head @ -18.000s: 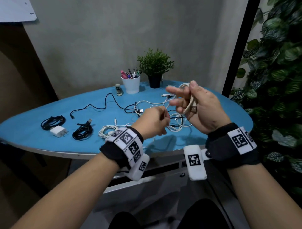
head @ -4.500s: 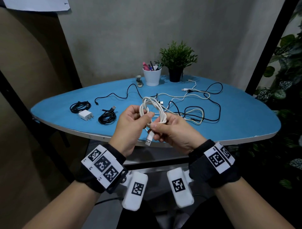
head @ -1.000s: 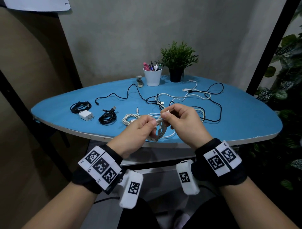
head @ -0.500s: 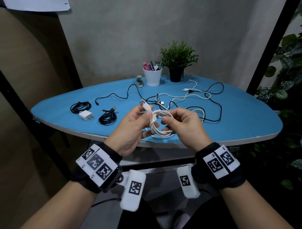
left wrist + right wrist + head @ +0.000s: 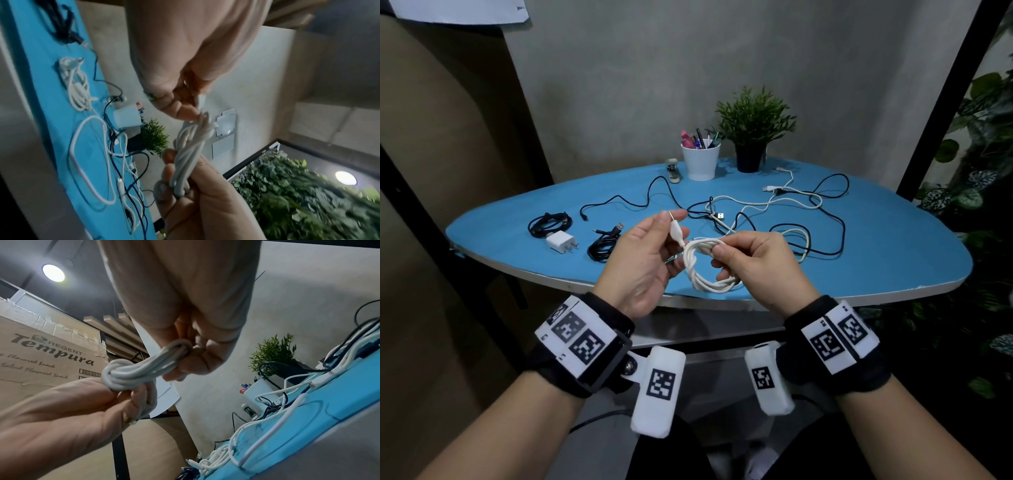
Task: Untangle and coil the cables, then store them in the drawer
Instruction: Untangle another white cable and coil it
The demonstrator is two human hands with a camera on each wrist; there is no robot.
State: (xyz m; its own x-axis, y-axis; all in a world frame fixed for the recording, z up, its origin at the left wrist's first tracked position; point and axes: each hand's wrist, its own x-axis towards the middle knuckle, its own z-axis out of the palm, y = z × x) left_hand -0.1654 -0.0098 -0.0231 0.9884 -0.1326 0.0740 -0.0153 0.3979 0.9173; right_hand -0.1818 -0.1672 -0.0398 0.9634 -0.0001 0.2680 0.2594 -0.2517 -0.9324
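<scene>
White cable coil [image 5: 705, 265] now pinched in right hand [image 5: 756, 263], plug end between left fingers [image 5: 671, 219].

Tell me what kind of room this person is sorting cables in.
Probably a small home or office work corner, though that's a guess. A blue oval table stands against a bare grey wall and carries a white cup of pens, a small potted green plant and a white wall charger.
</scene>
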